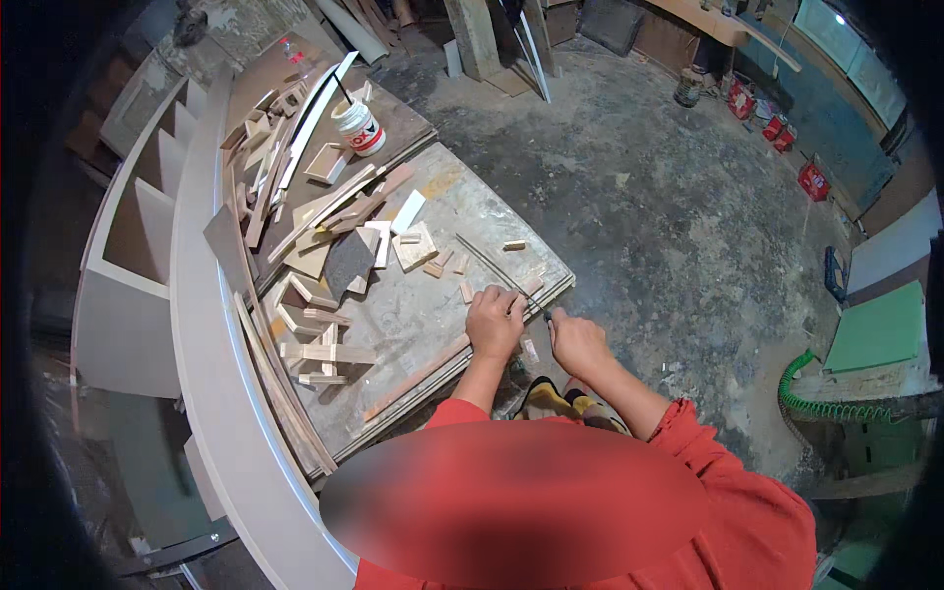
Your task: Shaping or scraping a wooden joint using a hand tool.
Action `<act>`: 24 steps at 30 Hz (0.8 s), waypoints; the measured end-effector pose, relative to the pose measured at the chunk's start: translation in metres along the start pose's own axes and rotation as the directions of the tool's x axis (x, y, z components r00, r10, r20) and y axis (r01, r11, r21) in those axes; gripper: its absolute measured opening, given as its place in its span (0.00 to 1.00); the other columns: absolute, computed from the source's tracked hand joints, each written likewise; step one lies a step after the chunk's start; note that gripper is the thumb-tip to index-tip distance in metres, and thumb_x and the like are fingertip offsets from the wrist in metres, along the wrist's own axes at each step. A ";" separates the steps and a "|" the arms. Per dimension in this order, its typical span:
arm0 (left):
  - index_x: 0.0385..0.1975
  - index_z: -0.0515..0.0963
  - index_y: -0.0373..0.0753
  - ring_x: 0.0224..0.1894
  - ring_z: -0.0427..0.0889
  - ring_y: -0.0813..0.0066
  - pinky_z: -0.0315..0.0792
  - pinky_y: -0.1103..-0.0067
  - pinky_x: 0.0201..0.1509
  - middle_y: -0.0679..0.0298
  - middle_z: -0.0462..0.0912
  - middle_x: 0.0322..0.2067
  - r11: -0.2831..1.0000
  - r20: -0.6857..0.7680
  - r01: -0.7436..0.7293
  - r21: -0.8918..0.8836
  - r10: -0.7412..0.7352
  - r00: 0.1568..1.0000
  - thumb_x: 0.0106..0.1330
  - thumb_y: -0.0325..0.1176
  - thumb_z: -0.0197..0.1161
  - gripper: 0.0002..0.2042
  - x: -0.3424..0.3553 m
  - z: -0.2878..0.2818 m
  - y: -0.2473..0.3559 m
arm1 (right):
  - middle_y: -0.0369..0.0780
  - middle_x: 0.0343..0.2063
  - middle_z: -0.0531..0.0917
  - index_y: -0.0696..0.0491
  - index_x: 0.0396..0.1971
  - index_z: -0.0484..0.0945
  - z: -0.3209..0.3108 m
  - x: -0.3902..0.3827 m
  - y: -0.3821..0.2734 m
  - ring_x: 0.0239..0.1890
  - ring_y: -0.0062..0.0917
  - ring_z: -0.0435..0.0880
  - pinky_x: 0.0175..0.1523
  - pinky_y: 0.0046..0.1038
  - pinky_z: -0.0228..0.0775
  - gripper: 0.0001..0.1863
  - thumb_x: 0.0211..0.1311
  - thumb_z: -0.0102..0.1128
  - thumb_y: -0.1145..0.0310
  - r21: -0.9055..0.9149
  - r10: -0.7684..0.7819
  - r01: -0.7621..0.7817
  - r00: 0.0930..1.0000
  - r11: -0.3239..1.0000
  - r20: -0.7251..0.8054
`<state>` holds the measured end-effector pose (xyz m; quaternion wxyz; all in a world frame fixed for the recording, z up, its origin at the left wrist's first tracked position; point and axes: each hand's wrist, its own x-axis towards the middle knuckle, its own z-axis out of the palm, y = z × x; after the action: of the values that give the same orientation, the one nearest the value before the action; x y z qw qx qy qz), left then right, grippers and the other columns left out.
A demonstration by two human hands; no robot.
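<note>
At the near right corner of the worktable (pixel 462 202), my right hand (pixel 578 346) is closed round the dark end of a thin, straight rod-like tool (pixel 482 256). The tool slants away to the far left over the tabletop; its exact kind is unclear. My left hand (pixel 496 323) rests on the table edge just left of it, fingers bent and pressed together close to the tool. What those fingers pinch, if anything, is hidden. Several small wood blocks (pixel 434 268) lie beyond my left hand, with another small block (pixel 514 245) right of the tool. A wood strip (pixel 418 376) runs along the near edge.
Wood offcuts (pixel 324 221) and a slotted wood assembly (pixel 326 352) crowd the table's left side. A white tub (pixel 359 128) stands farther back. A long curved panel (pixel 221 393) borders the left. Red containers (pixel 813 180) and a green coiled hose (pixel 796 388) are at right.
</note>
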<state>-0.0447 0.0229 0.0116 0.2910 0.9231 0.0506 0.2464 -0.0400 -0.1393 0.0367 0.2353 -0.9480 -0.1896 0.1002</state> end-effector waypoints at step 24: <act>0.28 0.83 0.42 0.34 0.76 0.59 0.72 0.68 0.39 0.62 0.77 0.29 1.000 0.008 -0.012 0.016 0.012 1.000 0.52 0.32 0.64 0.05 0.000 -0.002 -0.006 | 0.53 0.25 0.82 0.58 0.34 0.73 0.016 0.002 -0.011 0.30 0.49 0.84 0.35 0.49 0.75 0.11 0.63 0.46 0.66 -0.009 0.032 -0.032 0.999 0.999 -0.014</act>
<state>-0.0451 0.0292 0.0098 0.2822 0.9267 0.0460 0.2438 -0.0458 -0.1232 0.0276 0.2309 -0.9526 -0.1732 0.0964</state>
